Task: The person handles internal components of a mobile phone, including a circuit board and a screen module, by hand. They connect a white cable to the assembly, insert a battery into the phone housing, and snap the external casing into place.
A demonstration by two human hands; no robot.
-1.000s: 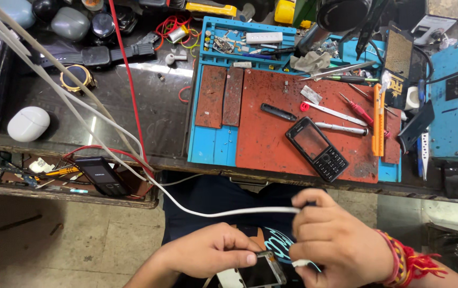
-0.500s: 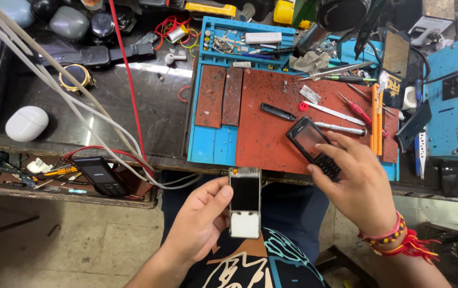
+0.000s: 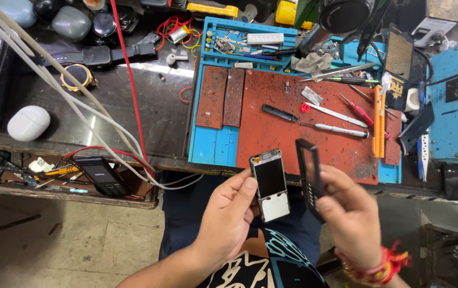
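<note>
Two phone parts at lower centre: bare handset body (image 3: 270, 185) clamped screen-up in left hand (image 3: 228, 218), black front frame (image 3: 309, 178) pinched edge-on in right hand (image 3: 349, 216), below the red mat (image 3: 293, 133).

This is looking like a phone repair workshop: screwdrivers (image 3: 341, 130) and tweezers (image 3: 335, 71) are lying on a red work mat (image 3: 293, 138), with cables (image 3: 79, 106) running across.
</note>
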